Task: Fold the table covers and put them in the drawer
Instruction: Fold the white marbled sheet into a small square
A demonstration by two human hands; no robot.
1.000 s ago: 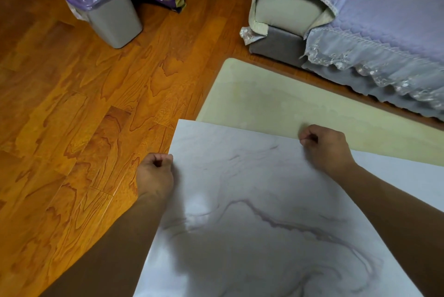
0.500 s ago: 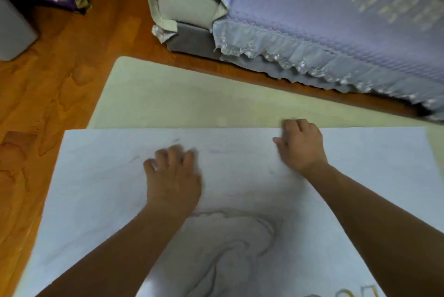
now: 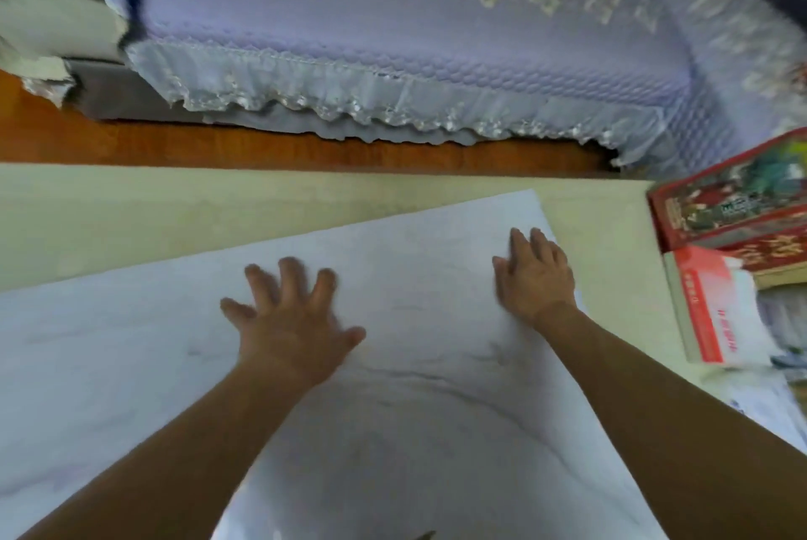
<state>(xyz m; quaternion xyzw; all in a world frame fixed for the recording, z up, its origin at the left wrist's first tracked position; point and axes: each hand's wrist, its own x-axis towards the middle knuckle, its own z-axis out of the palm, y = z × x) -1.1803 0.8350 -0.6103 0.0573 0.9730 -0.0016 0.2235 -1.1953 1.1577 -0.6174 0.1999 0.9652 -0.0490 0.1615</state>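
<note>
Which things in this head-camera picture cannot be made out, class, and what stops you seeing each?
- Drawer: nowhere in the head view.
- Marbled table cover: near part cut off by the bottom and left edges; forearms hide more.
- Left hand: fingers motion-blurred, so contact with the cover is unclear.
- Red box: print too blurred to read; right edge cuts it.
- Sofa: top edge crops it.

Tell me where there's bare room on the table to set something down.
Bare strip of table between the marbled cover and the far edge. A narrower strip lies between the cover's right edge and the boxes. The right side is crowded.
</note>
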